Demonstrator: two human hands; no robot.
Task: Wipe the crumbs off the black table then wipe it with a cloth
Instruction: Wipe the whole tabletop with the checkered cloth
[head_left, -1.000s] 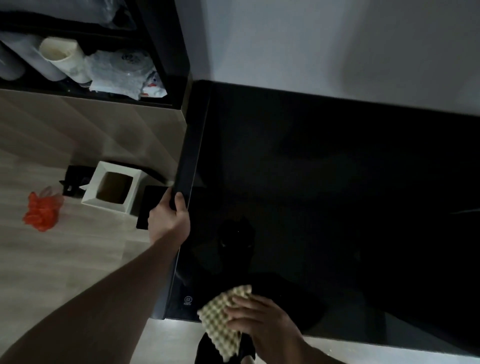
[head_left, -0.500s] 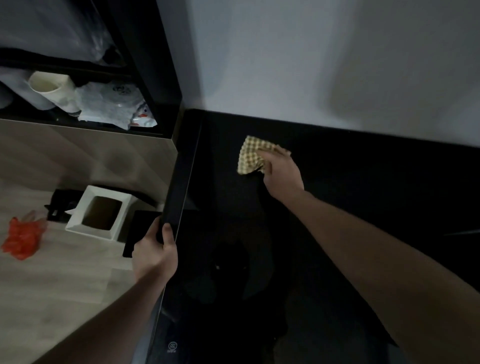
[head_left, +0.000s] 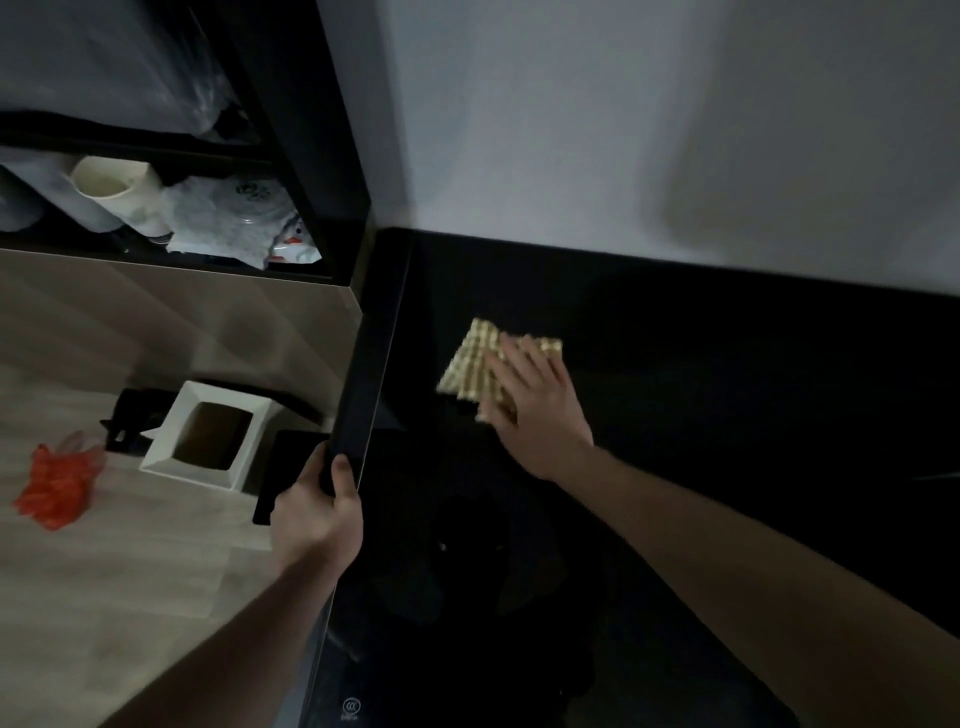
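Head view, left to right: an orange bag (head_left: 54, 486) lies on the floor, then a white bin (head_left: 210, 436) stands beside the worktop's left edge. Above them a shelf (head_left: 171, 260) holds a pale cup (head_left: 122, 195) and some wrappers. The left hand (head_left: 317, 512) grips the edge of the worktop (head_left: 753, 415), its fingers curled over the rim — a brace, by the look of it. Further right, the right hand (head_left: 535, 405) lies flat on the cloth (head_left: 475, 364), fingers straight and spread, pressing it onto the black top near the far left corner, close under the wall. The cloth sticks out past the fingertips toward the far left; its long axis seems to run that way too, though blur makes this uncertain. No crumbs can be made out on the dark surface. Most of the top lies to the right and nearer the person, so the next sweep probably pulls that way — the right hand's job alone.
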